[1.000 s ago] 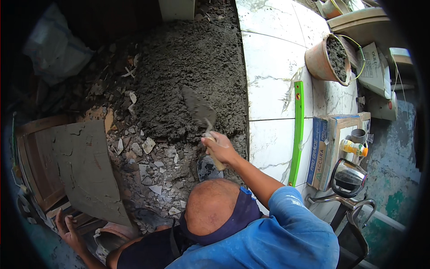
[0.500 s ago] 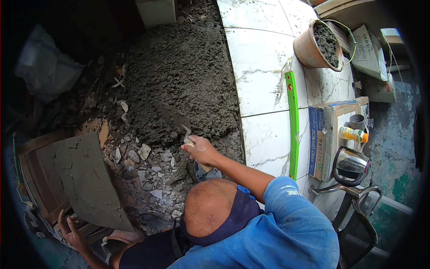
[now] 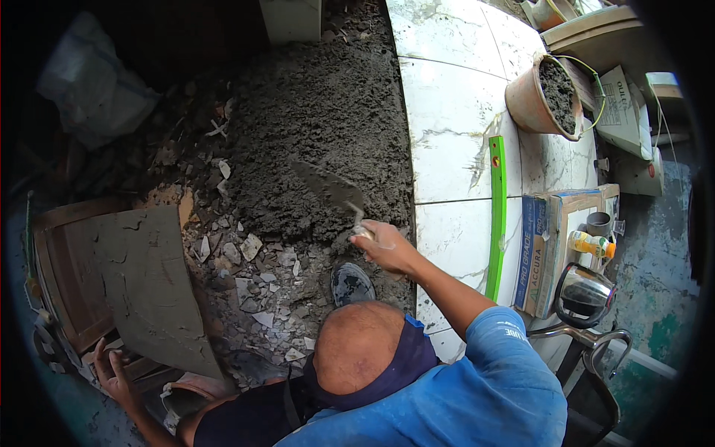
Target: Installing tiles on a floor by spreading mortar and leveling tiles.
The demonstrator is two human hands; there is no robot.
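Observation:
My right hand [image 3: 381,246] grips a trowel by its handle, and the pointed blade [image 3: 328,186] rests on or just over a bed of rough, wet, dark mortar [image 3: 313,97]. Beside that bed, white marbled tiles [image 3: 450,97] run along the right. My left hand [image 3: 112,376] is at the lower left with fingers apart, holding nothing, beside a wooden panel [image 3: 71,276] under a grey mortar-smeared board [image 3: 153,283]. My bent knee [image 3: 354,346] and a dark shoe [image 3: 350,283] are below the trowel.
A bucket of mortar [image 3: 544,97] and a green level [image 3: 497,216] lie on the tiles. Stacked boxes [image 3: 544,253] carry a bottle [image 3: 590,244] and cup [image 3: 599,222], near a metal kettle-like object [image 3: 585,294]. Broken rubble [image 3: 261,290] and a pale sack [image 3: 97,82] are left.
The trowel blade has swung a little leftward and lies at a flatter angle, with my right hand still on it. The view shifted briefly, then came back.

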